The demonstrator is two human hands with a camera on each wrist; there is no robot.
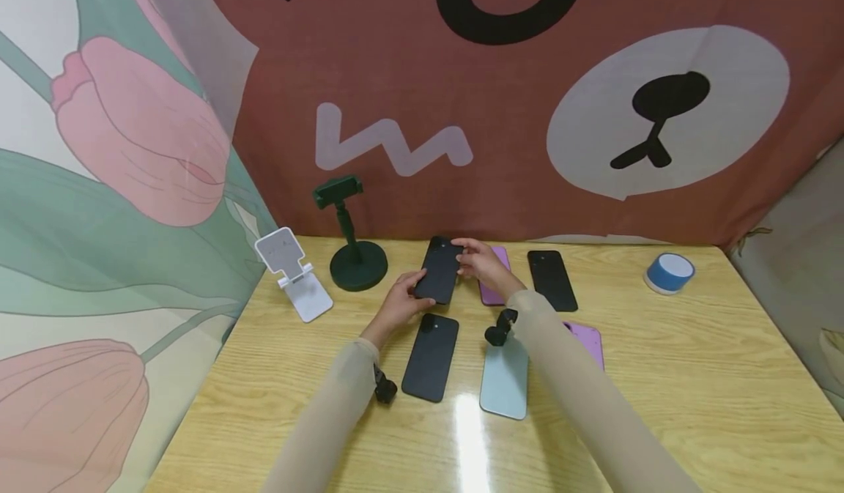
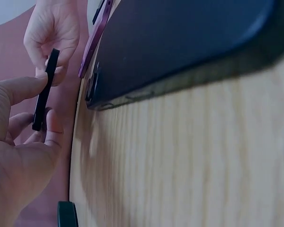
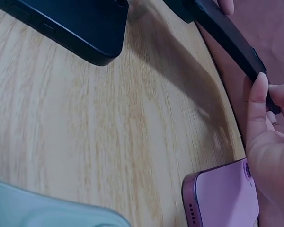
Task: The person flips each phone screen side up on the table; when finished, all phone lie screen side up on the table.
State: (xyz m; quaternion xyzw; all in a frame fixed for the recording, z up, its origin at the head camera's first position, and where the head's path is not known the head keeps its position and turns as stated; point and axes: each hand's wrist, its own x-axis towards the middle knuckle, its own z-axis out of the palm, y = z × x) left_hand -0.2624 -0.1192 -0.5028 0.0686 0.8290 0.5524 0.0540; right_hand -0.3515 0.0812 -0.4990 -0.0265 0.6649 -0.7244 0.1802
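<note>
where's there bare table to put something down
The widest bare patch lies between the right sleeve, the blue roll and the right edge of the table. A smaller one lies between the white stand and the left sleeve. The middle is crowded: other phones lie near the black phone that the left hand and right hand hold.

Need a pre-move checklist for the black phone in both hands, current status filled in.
1. Left grip: ok. Left hand pinches the near end of the held phone.
2. Right grip: ok. Right hand pinches its far end.
3. Held phone off the table: ok. Wrist views show it raised.
4. Spot just nearer the person free: not ok. Another black phone lies there.
5. Green stand unoccupied: ok. No phone in its clamp.
6. Held phone's screen undamaged: cannot tell. It faces away in the head view and shows edge-on in the wrist views.
</note>
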